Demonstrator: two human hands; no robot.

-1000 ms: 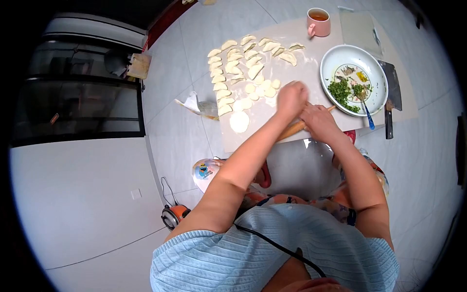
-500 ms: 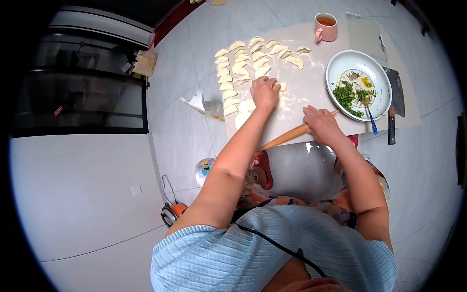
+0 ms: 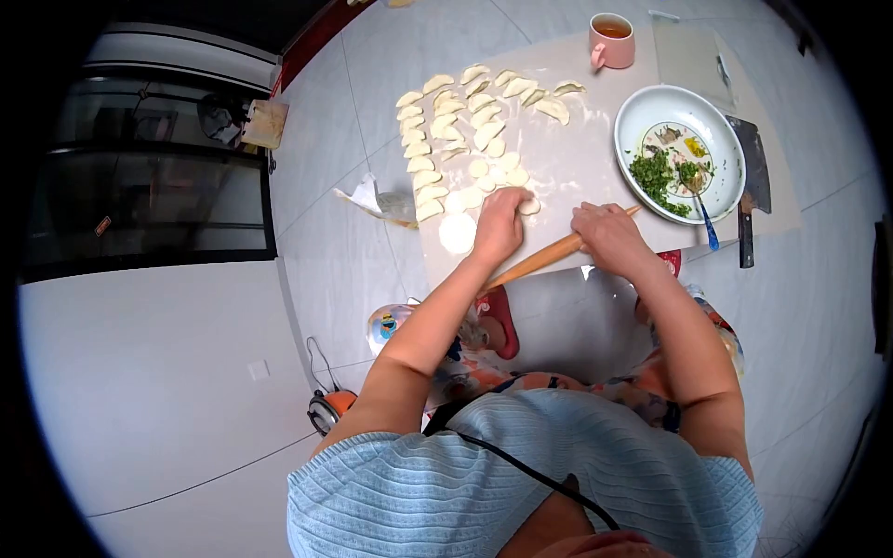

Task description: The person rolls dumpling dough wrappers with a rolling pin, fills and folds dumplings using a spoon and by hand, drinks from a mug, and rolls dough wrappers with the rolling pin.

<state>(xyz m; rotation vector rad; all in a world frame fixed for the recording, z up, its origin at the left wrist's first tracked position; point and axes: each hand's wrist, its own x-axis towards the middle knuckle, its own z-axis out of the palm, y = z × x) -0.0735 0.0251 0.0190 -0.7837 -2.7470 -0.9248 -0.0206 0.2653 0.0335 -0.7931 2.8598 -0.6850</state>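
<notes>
My left hand is closed, its thumb and fingers gripping a small flattened dough piece low over the floured mat. My right hand wraps round a wooden rolling pin near its right end, and the pin slants along the mat's front edge. Several small dough discs lie just beyond my left hand. A larger rolled wrapper is to its left. Folded dumplings stand in rows at the left and back of the mat.
Right of my right hand is a white bowl with chopped greens and a blue-handled spoon. A cleaver lies beside it. A pink mug stands at the back. A crumpled plastic bag rests left of the mat.
My left hand has drawn back toward me with the dough piece, uncovering the small discs. My right hand stays on the rolling pin. The whole view has shifted slightly.
</notes>
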